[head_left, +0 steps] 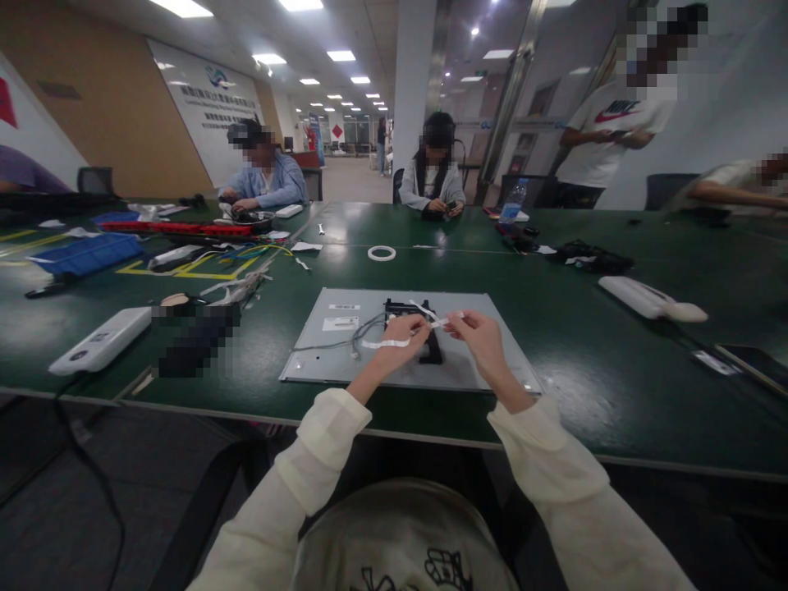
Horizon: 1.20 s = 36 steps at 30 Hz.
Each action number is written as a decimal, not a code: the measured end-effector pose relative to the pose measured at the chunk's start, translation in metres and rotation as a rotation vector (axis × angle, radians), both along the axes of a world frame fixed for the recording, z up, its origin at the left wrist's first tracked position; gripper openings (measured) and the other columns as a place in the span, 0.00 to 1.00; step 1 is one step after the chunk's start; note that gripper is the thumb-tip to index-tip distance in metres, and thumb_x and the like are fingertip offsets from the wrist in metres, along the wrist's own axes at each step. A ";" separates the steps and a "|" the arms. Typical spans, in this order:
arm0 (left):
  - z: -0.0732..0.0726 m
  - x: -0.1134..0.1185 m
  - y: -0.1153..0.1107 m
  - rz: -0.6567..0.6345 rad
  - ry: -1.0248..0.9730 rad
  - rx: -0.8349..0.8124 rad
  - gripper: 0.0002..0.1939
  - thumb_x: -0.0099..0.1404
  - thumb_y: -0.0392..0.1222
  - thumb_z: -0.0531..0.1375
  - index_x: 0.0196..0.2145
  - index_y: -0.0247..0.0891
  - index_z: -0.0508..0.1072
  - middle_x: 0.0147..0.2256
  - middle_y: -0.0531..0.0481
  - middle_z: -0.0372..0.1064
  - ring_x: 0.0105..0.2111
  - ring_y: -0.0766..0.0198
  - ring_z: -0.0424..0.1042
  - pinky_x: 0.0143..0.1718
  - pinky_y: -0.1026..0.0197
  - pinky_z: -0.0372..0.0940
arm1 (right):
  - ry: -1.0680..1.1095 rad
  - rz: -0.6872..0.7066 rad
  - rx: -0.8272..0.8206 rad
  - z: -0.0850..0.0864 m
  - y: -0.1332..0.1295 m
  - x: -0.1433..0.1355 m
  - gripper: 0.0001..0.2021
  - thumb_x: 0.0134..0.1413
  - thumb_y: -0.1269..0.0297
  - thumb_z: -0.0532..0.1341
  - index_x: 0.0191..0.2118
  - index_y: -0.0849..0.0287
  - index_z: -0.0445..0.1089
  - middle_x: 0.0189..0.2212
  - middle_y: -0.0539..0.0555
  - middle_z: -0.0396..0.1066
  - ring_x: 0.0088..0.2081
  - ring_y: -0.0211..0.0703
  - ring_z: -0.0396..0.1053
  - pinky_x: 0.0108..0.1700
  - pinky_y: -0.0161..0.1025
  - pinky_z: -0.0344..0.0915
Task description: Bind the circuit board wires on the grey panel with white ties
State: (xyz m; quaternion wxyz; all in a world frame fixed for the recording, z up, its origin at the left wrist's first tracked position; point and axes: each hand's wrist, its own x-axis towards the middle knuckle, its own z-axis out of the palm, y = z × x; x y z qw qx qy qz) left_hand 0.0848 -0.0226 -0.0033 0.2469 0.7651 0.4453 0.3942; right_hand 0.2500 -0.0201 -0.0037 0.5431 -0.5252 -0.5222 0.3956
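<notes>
Both my hands are raised over a flat grey metal panel lying on the green table. My left hand is closed in a pinch on a white strip, one end of which trails to the left. Fingertips of my right hand are pinched on a piece of the same white material, just right of the left hand. Beneath and behind the hands sits a black bracket on the panel. A grey cable loops at its left, partly hidden by my left hand.
A white tape roll lies beyond the panel on the green table. White devices stand left and right. A blue tray and wires are at the left, a bottle farther back. Several people are around the table.
</notes>
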 end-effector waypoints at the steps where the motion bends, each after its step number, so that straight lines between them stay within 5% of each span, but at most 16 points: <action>1: 0.000 0.001 0.000 0.008 -0.004 0.005 0.14 0.62 0.43 0.51 0.23 0.36 0.66 0.21 0.54 0.61 0.24 0.68 0.59 0.27 0.65 0.55 | 0.002 -0.007 0.024 -0.001 0.000 0.000 0.18 0.40 0.50 0.64 0.30 0.62 0.70 0.25 0.55 0.72 0.30 0.43 0.72 0.33 0.37 0.70; 6: -0.001 0.003 0.002 0.013 -0.075 -0.115 0.15 0.62 0.44 0.51 0.22 0.36 0.65 0.18 0.55 0.59 0.21 0.69 0.59 0.24 0.66 0.54 | -0.080 -0.079 0.145 -0.002 -0.002 -0.001 0.19 0.46 0.49 0.61 0.33 0.63 0.72 0.28 0.55 0.73 0.31 0.44 0.72 0.36 0.40 0.71; 13: -0.001 0.001 0.002 0.001 -0.158 -0.210 0.14 0.62 0.43 0.50 0.22 0.36 0.65 0.15 0.58 0.55 0.16 0.71 0.58 0.21 0.68 0.53 | -0.657 -0.123 0.352 -0.001 -0.001 0.008 0.21 0.59 0.51 0.48 0.45 0.58 0.72 0.41 0.57 0.71 0.41 0.45 0.69 0.46 0.41 0.64; 17: 0.001 -0.001 0.001 -0.005 -0.174 -0.177 0.14 0.62 0.43 0.50 0.23 0.35 0.65 0.15 0.58 0.57 0.16 0.71 0.59 0.22 0.68 0.54 | -0.443 -0.131 0.263 -0.008 0.012 0.015 0.26 0.58 0.48 0.47 0.50 0.61 0.68 0.44 0.60 0.70 0.41 0.46 0.69 0.44 0.43 0.64; 23: -0.004 -0.001 0.005 -0.080 -0.189 -0.158 0.15 0.62 0.46 0.50 0.25 0.35 0.67 0.16 0.57 0.58 0.18 0.71 0.59 0.23 0.68 0.55 | 0.048 0.057 -0.108 -0.009 0.014 0.015 0.23 0.50 0.47 0.56 0.45 0.59 0.71 0.44 0.59 0.71 0.45 0.46 0.69 0.37 0.35 0.64; 30: -0.009 -0.002 0.004 -0.123 -0.169 -0.191 0.17 0.63 0.49 0.50 0.24 0.34 0.67 0.16 0.57 0.58 0.17 0.72 0.59 0.21 0.68 0.54 | -0.141 0.061 -0.062 -0.003 0.008 0.018 0.20 0.37 0.52 0.65 0.36 0.61 0.75 0.36 0.56 0.74 0.39 0.45 0.69 0.35 0.35 0.61; 36: -0.010 -0.003 0.004 -0.044 -0.115 -0.250 0.16 0.63 0.47 0.50 0.24 0.35 0.68 0.15 0.56 0.58 0.17 0.71 0.59 0.20 0.68 0.54 | -0.331 0.041 0.038 -0.004 0.008 0.021 0.12 0.39 0.57 0.63 0.29 0.62 0.73 0.28 0.55 0.74 0.32 0.43 0.70 0.37 0.37 0.62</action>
